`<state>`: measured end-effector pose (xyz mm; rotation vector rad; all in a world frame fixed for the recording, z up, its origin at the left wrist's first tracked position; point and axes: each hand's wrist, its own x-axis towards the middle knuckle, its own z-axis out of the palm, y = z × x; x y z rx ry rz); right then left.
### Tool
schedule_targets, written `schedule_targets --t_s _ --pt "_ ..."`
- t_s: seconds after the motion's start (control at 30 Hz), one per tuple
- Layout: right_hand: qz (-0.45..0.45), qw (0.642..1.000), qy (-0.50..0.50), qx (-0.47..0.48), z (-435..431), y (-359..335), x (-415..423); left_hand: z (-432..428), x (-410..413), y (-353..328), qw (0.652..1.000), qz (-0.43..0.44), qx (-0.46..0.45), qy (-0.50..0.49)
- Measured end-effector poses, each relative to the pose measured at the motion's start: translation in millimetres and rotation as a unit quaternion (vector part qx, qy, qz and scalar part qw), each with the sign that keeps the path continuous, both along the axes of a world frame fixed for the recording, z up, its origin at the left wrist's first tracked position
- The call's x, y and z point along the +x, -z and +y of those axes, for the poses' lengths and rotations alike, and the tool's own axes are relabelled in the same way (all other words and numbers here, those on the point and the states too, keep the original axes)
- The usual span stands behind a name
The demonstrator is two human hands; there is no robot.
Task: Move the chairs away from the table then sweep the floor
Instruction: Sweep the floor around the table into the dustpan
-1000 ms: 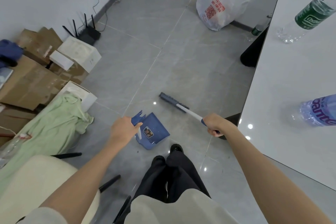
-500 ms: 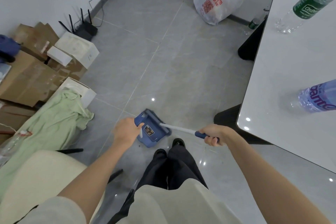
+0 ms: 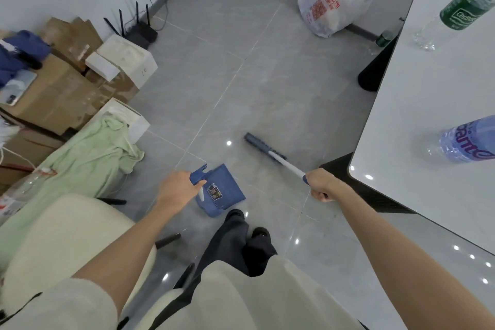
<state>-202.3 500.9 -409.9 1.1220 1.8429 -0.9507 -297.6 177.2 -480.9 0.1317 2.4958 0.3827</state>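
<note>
A blue dustpan point(image 3: 223, 193) is being held by its handle in the left hand point(image 3: 182, 190), down by the grey floor point(image 3: 214, 61) near the person's feet. A broom point(image 3: 267, 149) is being gripped by its white stick in the right hand point(image 3: 321, 185), beside the table point(image 3: 428, 115). Two bottles are lying on the table, one with a green label point(image 3: 463, 8) and one with purple letters point(image 3: 468, 142). Red writing is showing on a white bag point(image 3: 329, 8). None of this writing can be read.

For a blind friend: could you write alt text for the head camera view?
A person stands on a grey tiled floor: the right hand grips a broom, the left hand holds a blue dustpan near their feet. A white table stands at right, a cream chair at lower left.
</note>
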Motion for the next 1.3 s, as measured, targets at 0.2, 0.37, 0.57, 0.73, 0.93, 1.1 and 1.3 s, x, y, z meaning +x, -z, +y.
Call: schedule_targets --t_s 0.2,0.37,0.57,0.73,0.93,1.1,1.3 --pt "-0.013 1.0 0.017 -0.013 2.5 32.8 39.0 5.4 17.0 2.3 0.999 0.015 -0.032 -0.018" --pt "-0.08 0.995 -0.032 -0.058 -19.7 40.5 47.4 12.0 25.2 2.0 0.999 0.022 -0.031 -0.006" --pt "-0.13 0.972 0.069 -0.185 -56.3 17.3 24.0 15.3 31.4 -0.4 0.999 0.036 -0.035 -0.003" --pt "-0.157 0.95 0.129 -0.237 -46.5 -7.7 -3.6 13.9 31.0 -8.3 0.999 0.031 -0.013 -0.024" --pt "-0.058 0.935 0.141 -0.32 -40.1 -40.8 -9.4 23.3 41.7 -13.6 0.999 0.013 0.031 0.022" --pt "0.103 0.933 0.133 -0.318 -30.9 -50.9 0.3 38.5 34.4 -35.9 0.998 0.008 0.059 0.02" --pt "0.253 0.942 0.029 -0.218 -23.6 -67.9 24.7 74.8 24.3 -56.0 0.991 0.012 0.041 0.129"
